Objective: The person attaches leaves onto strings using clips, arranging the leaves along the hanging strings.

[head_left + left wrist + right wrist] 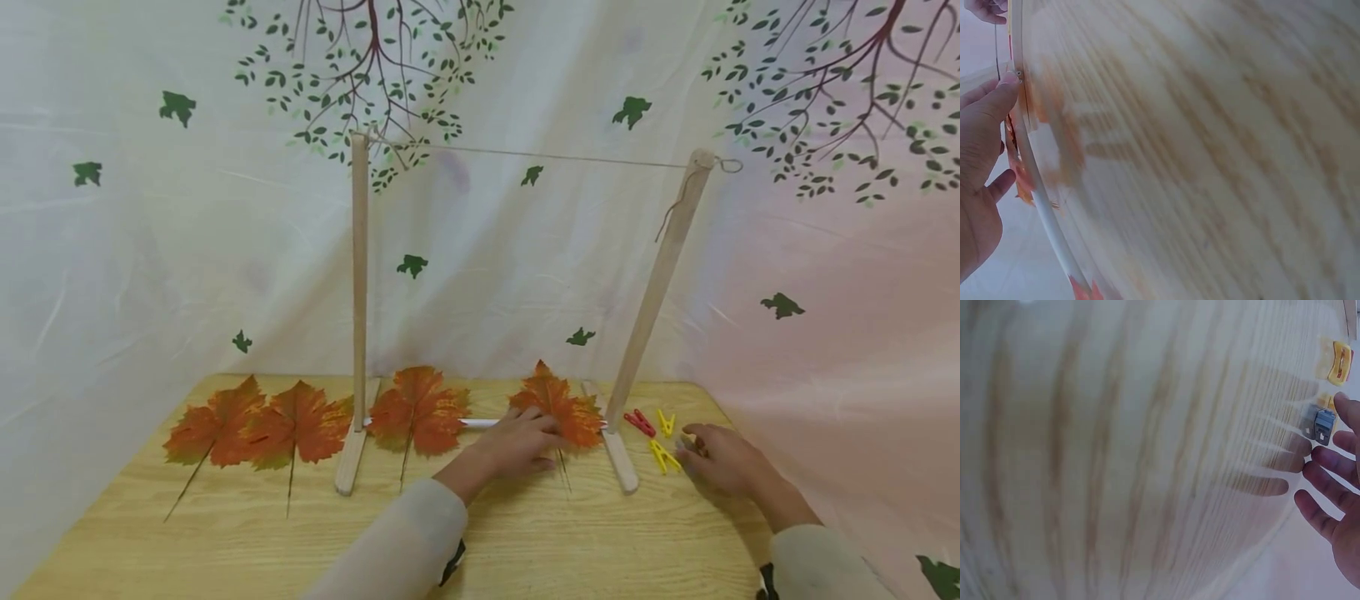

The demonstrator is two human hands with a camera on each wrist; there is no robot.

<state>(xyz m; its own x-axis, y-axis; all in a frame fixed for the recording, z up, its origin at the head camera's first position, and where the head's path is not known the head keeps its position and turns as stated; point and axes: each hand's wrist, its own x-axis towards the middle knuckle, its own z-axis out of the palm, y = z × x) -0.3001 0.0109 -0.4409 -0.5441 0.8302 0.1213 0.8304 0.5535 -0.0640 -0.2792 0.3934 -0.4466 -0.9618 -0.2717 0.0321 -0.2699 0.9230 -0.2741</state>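
Observation:
My left hand reaches over the rightmost orange-red maple leaf, its fingers resting at the leaf's lower part, where the thin stem shows below. In the left wrist view the thumb stands apart from the fingers. On the table's right side, my right hand hovers beside the clothespins, fingers loosely bent and spread. A blue-grey clothespin lies just by its fingertips in the right wrist view. Close by are a red clothespin and two yellow ones, the nearer yellow clothespin lying next to the hand.
A wooden frame has a left post, a leaning right post and a string tied between them. A white rod joins the feet. Three more leaves lie leftward, including a leaf across the rod. Behind hangs a printed curtain.

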